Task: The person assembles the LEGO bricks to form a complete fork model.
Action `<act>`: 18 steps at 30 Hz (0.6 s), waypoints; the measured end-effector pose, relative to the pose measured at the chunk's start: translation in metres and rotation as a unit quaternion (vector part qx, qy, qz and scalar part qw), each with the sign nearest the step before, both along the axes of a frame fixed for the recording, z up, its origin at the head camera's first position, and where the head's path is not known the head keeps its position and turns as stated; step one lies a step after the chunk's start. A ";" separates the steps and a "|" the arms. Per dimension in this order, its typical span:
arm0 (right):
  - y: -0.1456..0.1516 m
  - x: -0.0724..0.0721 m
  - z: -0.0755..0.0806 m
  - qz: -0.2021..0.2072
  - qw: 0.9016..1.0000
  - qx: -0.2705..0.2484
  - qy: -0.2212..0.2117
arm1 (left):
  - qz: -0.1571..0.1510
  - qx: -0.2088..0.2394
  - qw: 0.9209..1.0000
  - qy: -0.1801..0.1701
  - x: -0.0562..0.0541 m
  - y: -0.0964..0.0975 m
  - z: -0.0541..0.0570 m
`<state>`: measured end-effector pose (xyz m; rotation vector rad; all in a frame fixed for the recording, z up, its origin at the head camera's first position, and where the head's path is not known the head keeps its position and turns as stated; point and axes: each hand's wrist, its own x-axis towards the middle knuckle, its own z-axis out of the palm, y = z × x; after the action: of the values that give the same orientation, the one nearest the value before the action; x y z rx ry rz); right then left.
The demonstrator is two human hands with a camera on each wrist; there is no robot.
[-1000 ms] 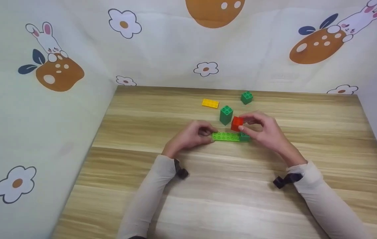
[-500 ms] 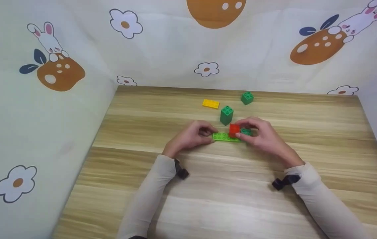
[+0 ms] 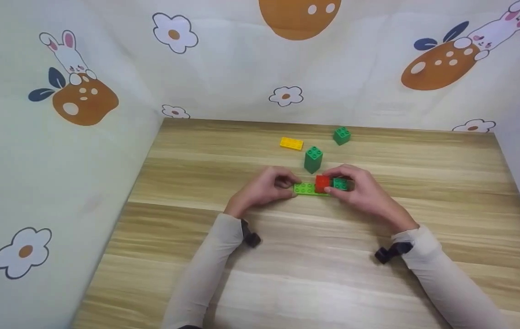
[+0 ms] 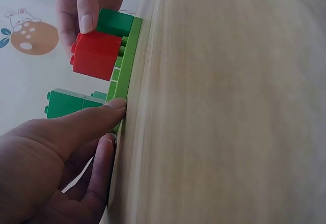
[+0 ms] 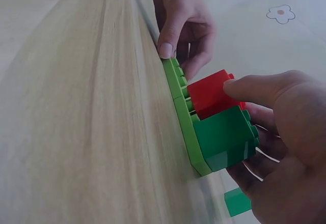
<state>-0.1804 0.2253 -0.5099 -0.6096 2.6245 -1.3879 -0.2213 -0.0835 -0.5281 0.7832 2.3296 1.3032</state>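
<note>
A long lime-green toy building plate (image 3: 304,188) lies on the table. My left hand (image 3: 264,188) pinches its left end between thumb and finger. On the plate's right end sits a dark green brick (image 5: 226,137). My right hand (image 3: 364,192) grips a red brick (image 3: 322,183) by its sides, just left of that green one. In the left wrist view the red brick (image 4: 96,56) leans slightly over the plate's studs, a few of which show beneath it. Whether it touches them I cannot tell.
Behind the plate stands a tall green block (image 3: 313,161). Farther back are a yellow plate (image 3: 291,143) and a small green brick (image 3: 342,136), near the patterned cloth wall (image 3: 223,77). The wooden table (image 3: 287,274) reaches toward the person.
My right hand has brought the red brick left and down from above the dark green brick to the plate's studs beside it. The left hand has stayed at the plate's end.
</note>
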 end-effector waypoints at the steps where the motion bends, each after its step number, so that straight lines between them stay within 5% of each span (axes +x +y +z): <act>1: 0.000 0.000 0.000 -0.001 1.000 0.000 -0.001 | -0.001 0.001 1.000 -0.001 0.000 0.000 0.000; 18: -0.007 0.004 -0.003 0.010 1.000 -0.007 0.025 | 0.005 -0.007 1.000 0.000 0.000 0.000 0.001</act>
<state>-0.1763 0.2178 -0.5132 -0.6795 2.6427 -1.4033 -0.2208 -0.0837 -0.5272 0.7679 2.3429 1.2884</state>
